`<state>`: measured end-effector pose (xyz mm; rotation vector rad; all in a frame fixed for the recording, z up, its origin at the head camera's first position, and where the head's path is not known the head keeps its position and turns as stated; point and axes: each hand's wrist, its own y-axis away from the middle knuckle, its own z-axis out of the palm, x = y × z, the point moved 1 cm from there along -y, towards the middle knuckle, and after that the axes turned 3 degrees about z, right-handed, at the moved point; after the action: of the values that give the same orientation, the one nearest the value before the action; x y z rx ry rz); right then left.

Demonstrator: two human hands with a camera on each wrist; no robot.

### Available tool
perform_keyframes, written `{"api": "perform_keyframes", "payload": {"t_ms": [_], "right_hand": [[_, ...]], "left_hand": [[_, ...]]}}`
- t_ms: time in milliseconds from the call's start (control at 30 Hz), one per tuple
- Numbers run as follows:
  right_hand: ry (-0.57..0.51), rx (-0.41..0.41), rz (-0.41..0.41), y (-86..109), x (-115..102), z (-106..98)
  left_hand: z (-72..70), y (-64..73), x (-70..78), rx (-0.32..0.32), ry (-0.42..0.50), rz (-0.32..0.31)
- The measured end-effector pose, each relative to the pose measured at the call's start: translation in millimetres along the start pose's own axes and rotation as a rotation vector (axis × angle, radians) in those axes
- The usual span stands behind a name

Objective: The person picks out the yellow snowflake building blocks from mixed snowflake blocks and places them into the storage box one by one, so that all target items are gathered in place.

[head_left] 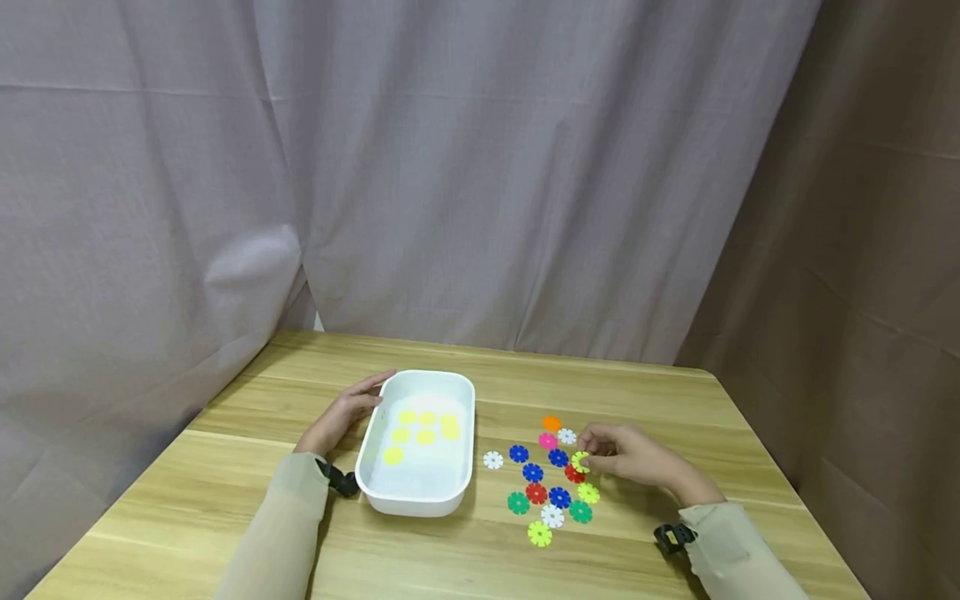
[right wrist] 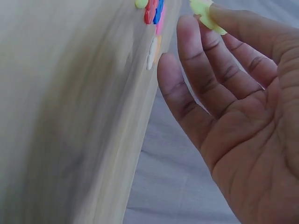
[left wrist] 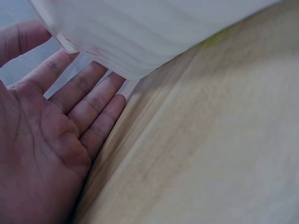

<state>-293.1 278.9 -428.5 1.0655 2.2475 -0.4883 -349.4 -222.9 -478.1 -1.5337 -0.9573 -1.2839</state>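
Note:
My left hand lies along the left side of a white rectangular tray, near its far corner. Its fingers are nearly straight and touch the tray's outer wall. Several yellow discs lie flat inside the tray. My right hand pinches a yellow-green notched plastic disc between thumb and finger, the other fingers loosely bent. That disc is held over the right edge of a spread of similar discs, close to a red one.
Notched discs in blue, green, white, pink, orange and yellow lie on the wooden table right of the tray. Grey curtains hang behind the table's far edge.

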Motion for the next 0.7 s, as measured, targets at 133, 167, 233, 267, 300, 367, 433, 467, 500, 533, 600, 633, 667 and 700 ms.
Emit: {"api": "perform_keyframes", "payload": {"t_ms": [133,167,233,267,300,367,433,467,500,533,600,633,667,700], "right_hand": [[0.005,-0.002,-0.017,-4.6,-4,1],[0.007,-0.002,-0.025,-6.1,-5,1],[0.01,-0.003,-0.045,-9.6,-8,1],[0.013,-0.004,-0.056,-11.6,-9,1],[0.019,-0.006,-0.063,-13.5,-11,1],[0.032,-0.01,-0.081,-17.8,-15,0],[0.041,-0.016,-0.094,-22.9,-19,1],[0.053,-0.018,-0.103,-25.9,-22,1],[0.059,-0.022,-0.107,-29.2,-24,1],[0.059,-0.028,-0.117,-32.9,-27,2],[0.056,-0.044,-0.134,-41.4,-32,5],[0.056,-0.054,-0.143,-45.8,-34,6],[0.054,-0.067,-0.148,-50.3,-37,8],[0.046,-0.08,-0.154,-54.8,-39,10]], "left_hand": [[0.0,1.3,0.2,-0.004,-0.001,0.003],[-0.1,1.8,0.3,-0.005,-0.004,0.005],[-0.3,2.2,0.4,-0.008,-0.006,0.009],[-0.4,2.4,0.6,-0.008,-0.007,0.009],[-0.4,2.5,0.7,-0.008,-0.005,0.011],[-0.3,2.5,0.9,-0.008,-0.002,0.012],[-0.2,2.3,1.0,-0.008,0.001,0.014],[-0.3,1.9,0.8,-0.012,-0.002,0.018],[-0.3,1.5,0.6,-0.014,-0.002,0.021],[-0.5,1.0,0.2,-0.014,-0.004,0.022],[-0.7,0.1,-0.5,-0.014,-0.007,0.024],[-0.8,-0.2,-1.1,-0.013,-0.012,0.025],[-0.8,-0.4,-1.5,-0.013,-0.013,0.026],[-0.7,-0.7,-1.8,-0.01,-0.012,0.025]]}}
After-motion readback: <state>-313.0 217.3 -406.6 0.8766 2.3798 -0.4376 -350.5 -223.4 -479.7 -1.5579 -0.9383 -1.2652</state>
